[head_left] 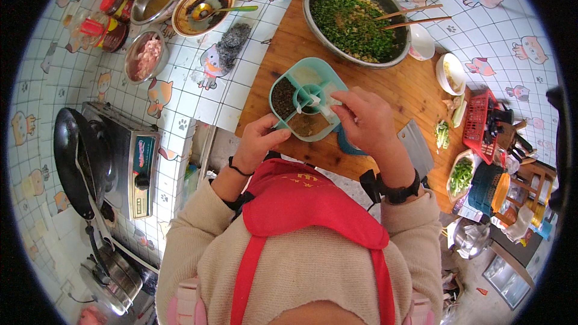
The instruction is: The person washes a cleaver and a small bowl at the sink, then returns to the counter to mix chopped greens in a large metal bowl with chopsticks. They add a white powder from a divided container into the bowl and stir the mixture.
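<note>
Large steel bowl [356, 21] of chopped greens with chopsticks [409, 17] on wooden board [415, 84]. Small bowl of minced meat [144, 55] and brown patterned bowl with spoon [202, 8] on tiled counter. Black pan [75, 159] on portable stove [129, 162]. Red basket [478, 121] at right.

Spice box [307, 97] sat on the cutting board [397, 84], held between left hand [257, 139] and right hand [364, 119] | big bowl [355, 18] of chopped greens stood behind it, chopsticks [415, 17] resting in it | stove [129, 159] with pan [75, 159] lay to the left | basket [478, 121] lay to the right
</note>
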Demonstrator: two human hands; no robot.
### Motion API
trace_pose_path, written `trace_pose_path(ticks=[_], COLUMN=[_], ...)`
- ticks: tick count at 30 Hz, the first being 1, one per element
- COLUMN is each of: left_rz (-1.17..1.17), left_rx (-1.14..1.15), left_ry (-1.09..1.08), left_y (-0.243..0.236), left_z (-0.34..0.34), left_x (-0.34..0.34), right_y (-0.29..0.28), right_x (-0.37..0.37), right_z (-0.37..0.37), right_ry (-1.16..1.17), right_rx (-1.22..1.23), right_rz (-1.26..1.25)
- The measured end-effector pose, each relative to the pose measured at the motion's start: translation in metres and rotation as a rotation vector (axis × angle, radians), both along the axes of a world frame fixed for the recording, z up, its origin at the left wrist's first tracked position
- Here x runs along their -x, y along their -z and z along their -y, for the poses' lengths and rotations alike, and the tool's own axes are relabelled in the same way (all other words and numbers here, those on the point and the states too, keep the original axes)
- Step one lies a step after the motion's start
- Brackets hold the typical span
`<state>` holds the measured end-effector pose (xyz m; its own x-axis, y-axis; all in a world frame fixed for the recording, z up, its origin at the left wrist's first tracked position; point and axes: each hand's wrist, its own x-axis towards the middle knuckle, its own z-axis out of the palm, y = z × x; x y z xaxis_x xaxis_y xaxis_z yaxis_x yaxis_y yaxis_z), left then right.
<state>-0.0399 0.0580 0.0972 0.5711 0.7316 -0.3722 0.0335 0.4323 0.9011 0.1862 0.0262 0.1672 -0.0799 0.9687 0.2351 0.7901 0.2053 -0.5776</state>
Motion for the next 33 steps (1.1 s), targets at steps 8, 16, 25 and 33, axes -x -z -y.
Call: trace_pose_path(ticks=[8,16,25,33], left_rz=[0.023,0.012,0.000,-0.010], left_rx=[-0.007,0.009,0.015,-0.044], left_ry=[0.063,0.088,0.112,0.091], left_y=[-0.006,-0.008,-0.012,-0.009], left_z=[0.000,0.002,0.002,0.002], left_x=[-0.003,-0.007,-0.007,-0.009], right_y=[0.005,0.012,0.021,0.020], right_x=[-0.008,-0.008,-0.014,-0.023], right_z=[-0.002,-0.001,0.003,0.000], right_ry=[-0.045,-0.165,0.064,0.105], right_rx=[0.031,0.041,0.115,0.456], right_rz=[0.057,0.167,-0.296,-1.014])
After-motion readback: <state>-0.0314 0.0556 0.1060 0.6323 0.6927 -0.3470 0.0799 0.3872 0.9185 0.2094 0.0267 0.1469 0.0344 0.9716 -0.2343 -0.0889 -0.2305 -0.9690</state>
